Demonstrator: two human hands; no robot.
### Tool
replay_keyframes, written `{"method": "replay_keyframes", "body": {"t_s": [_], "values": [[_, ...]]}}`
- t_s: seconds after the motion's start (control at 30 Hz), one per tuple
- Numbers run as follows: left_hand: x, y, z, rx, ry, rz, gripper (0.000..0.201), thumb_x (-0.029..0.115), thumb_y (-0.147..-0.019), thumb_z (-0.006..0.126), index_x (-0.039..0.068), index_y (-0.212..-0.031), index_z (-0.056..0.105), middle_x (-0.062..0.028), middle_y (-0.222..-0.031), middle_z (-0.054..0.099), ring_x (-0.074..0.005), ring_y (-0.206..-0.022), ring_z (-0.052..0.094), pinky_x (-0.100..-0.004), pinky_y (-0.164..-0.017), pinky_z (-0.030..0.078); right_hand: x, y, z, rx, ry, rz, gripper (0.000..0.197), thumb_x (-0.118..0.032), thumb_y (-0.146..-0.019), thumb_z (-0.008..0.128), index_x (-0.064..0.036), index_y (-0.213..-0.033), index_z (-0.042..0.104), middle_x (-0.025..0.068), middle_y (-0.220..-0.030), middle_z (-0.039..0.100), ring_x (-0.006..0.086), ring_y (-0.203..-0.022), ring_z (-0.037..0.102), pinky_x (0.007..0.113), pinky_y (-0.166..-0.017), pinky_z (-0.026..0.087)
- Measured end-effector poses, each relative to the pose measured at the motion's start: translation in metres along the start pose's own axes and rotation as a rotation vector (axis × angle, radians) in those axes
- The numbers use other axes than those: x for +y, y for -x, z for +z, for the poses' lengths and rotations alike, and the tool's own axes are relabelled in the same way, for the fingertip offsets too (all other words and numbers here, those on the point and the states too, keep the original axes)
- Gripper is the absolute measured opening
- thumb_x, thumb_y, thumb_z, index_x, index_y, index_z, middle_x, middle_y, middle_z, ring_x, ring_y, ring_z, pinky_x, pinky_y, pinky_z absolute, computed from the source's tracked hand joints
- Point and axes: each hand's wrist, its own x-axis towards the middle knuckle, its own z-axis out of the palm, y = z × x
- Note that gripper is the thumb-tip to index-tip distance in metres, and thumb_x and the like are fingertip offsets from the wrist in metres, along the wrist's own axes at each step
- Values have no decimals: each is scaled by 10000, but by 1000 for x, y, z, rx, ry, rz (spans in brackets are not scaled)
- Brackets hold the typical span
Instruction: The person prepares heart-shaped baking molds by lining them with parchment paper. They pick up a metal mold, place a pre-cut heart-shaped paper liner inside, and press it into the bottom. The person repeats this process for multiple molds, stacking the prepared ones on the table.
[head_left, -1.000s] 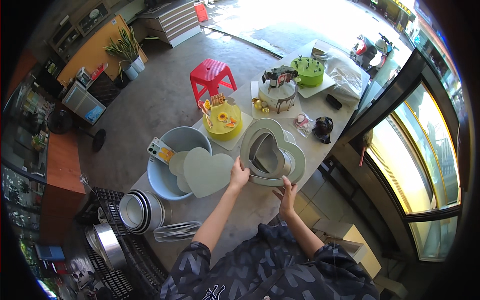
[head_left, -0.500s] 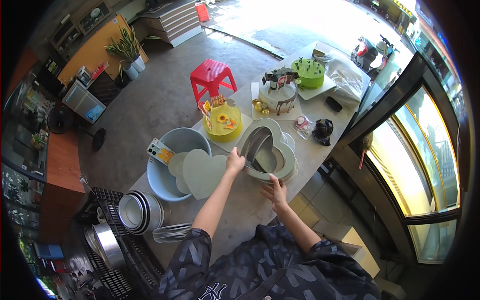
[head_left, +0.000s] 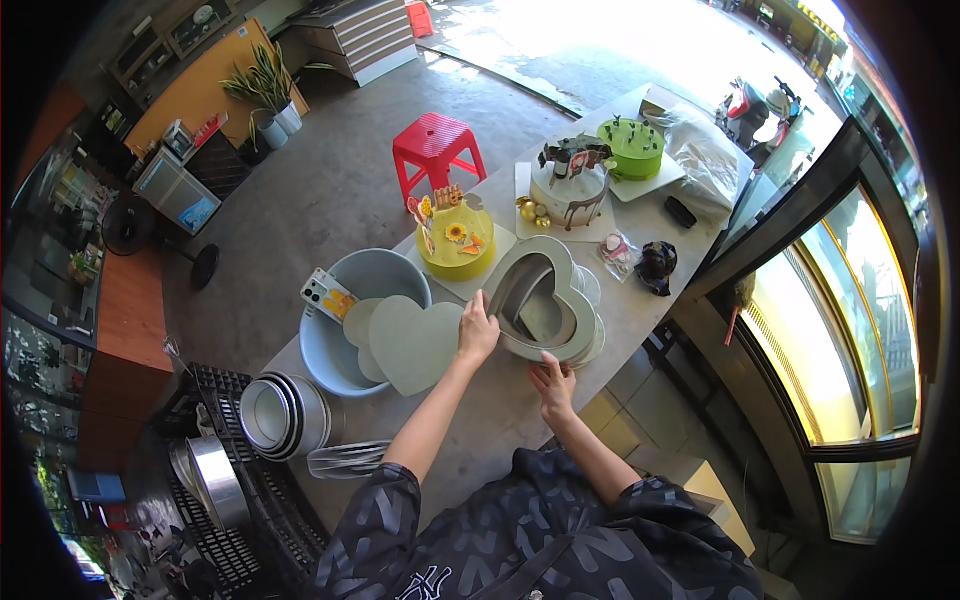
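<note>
A nested stack of grey heart-shaped cake pans (head_left: 568,332) stands on the table before me, with deep walls and a wide outer rim. My left hand (head_left: 480,333) is closed on the left side of the outer rim. At the near edge, my right hand (head_left: 553,388) grips the stack with its thumb at the rim and fingers lower down, partly hidden. A flat heart-shaped metal plate (head_left: 410,345) lies left of my left hand, overlapping smaller discs. Beyond it stands a blue-grey tub (head_left: 325,360) with a phone (head_left: 330,295) across its rim.
A yellow decorated cake (head_left: 456,240), a white cake (head_left: 570,190) and a green cake (head_left: 631,150) line the table's far part. Round pans (head_left: 280,415) sit at the near left corner. A dark crumpled bag (head_left: 657,267) lies right; a red stool (head_left: 437,150) stands beyond.
The view has shifted slightly. My right hand's fingers have drawn in closer at the near rim of the heart pans. My left hand still holds the left side.
</note>
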Motion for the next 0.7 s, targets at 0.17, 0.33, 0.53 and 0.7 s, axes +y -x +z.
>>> {"method": "replay_keyframes", "body": {"t_s": [0.17, 0.33, 0.53, 0.7], "values": [[4, 8, -6, 15, 19, 51, 511, -18, -665, 487, -65, -1163, 386, -248, -1078, 501, -373, -1020, 480, -387, -887, 386, 4, 10, 1, 33, 9, -65, 554, -164, -685, 710, -15, -1065, 335, 109, -987, 491, 240, -838, 589, 334, -756, 516], [11, 8, -12, 7, 59, 26, 526, -47, -633, 486, -64, -1153, 406, -230, -1082, 520, -343, -1013, 504, -372, -893, 387, 1, 22, 7, 76, 45, -128, 576, -143, -677, 720, -22, -1070, 317, 113, -997, 469, 227, -851, 571, 336, -751, 518], [3, -3, -11, 11, 45, 10, 496, -76, -614, 464, -40, -1109, 453, -220, -989, 566, -359, -939, 538, -389, -845, 410, 5, 29, 17, 62, 59, -58, 609, -176, -677, 724, -51, -1094, 299, 107, -1031, 462, 235, -922, 548, 355, -753, 516], [-1, -10, -13, 44, 56, 47, 451, -96, -613, 464, -16, -1057, 478, -212, -931, 584, -364, -900, 549, -398, -801, 423, 8, 37, 28, 31, 84, 67, 671, -211, -669, 731, -95, -1143, 270, 90, -1137, 410, 262, -994, 517, 400, -759, 502]]}}
